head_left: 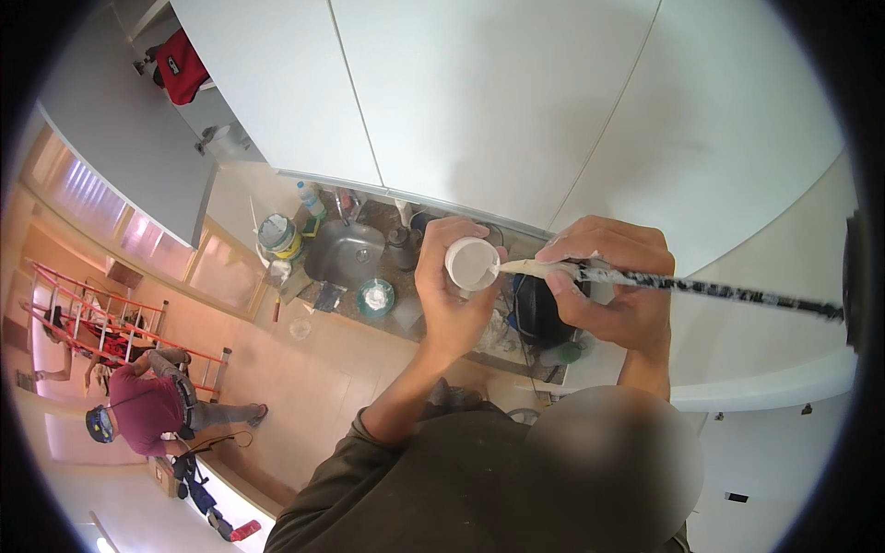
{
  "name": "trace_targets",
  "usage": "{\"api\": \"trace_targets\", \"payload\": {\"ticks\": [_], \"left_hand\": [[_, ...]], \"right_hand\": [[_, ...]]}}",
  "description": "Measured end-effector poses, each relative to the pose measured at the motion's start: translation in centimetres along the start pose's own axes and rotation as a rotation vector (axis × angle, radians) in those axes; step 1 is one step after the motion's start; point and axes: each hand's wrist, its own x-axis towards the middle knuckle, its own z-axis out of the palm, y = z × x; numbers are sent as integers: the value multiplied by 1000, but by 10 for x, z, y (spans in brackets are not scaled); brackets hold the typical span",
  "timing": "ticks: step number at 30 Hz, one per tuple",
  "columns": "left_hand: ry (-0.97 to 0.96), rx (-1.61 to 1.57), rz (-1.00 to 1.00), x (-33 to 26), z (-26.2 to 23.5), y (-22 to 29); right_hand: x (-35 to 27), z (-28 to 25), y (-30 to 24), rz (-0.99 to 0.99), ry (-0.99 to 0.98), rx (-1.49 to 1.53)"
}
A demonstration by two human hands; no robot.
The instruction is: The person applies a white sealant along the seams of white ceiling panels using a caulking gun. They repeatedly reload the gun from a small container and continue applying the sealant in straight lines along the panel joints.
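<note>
Smooth, flat white cabinet doors (479,101) are filling the view ahead of me, their seams running straight between the panels. Below them, a brown stone countertop (373,210) is stretching along the wall, with a rounded, dull-metal sink (348,253) sitting in it. A round bucket (281,244) with a yellow band is standing beyond the sink, and a teal bowl (361,302) is holding white material just beside it.

A long, slim black shaft (728,291), speckled white, is running from my right hand (627,313) toward the right edge. My left hand (441,295) is curling its fingers around a white round cup (453,267), holding it over the countertop with its mouth showing. My right fingers, smudged white, are pinching a pale, tapering, crusted tool (535,268), its narrow tip reaching over the cup's rim.
</note>
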Motion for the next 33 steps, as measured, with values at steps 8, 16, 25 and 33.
{"api": "trace_targets", "payload": {"ticks": [8,16,25,33], "left_hand": [[-14,102,152,8,4,-4],[2,185,212,14,7,-5],[2,238,253,11,10,2],[24,234,242,11,8,7]], "right_hand": [[-1,17,16,-68,24,-57],[2,13,19,-23,9,-12],[1,21,15,-41,48,-75],[4,23,10,-56,50,-60]]}}
